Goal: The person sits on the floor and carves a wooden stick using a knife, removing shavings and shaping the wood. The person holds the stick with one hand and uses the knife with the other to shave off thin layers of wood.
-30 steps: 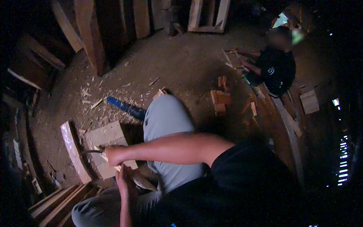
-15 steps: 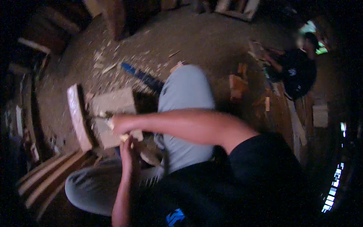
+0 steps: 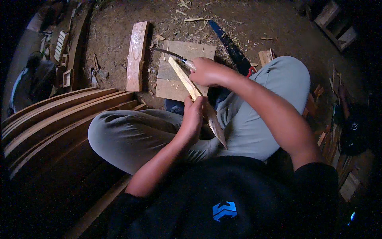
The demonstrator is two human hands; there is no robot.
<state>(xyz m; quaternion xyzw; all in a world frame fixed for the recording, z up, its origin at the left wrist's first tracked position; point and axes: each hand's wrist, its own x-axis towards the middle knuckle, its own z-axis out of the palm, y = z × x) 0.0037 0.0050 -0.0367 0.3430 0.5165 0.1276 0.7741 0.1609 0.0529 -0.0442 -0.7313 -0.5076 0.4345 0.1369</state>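
Observation:
My left hand (image 3: 193, 116) is closed around the middle of a long, narrow piece of wood (image 3: 184, 78). Its upper part is pale and freshly cut; the pointed lower end slants down over my lap. Just above it, my right hand (image 3: 209, 71) grips the light handle of a curved knife (image 3: 169, 53). The thin dark blade reaches out to the left, over a square wooden board (image 3: 173, 90) on the ground. My right fingers are partly hidden, and I cannot tell whether they touch the wood.
A thick reddish plank (image 3: 136, 55) lies left of the board. Beyond it, a saw (image 3: 230, 46) with a dark blade rests among wood shavings (image 3: 195, 30). Long timber strips (image 3: 59, 109) are stacked at left. Another person (image 3: 34, 81) shows dimly at the far left.
My view has swung, so the board and hands now appear farther right and higher. The blurred piece of wood and the knife now show clearly, still in my hands.

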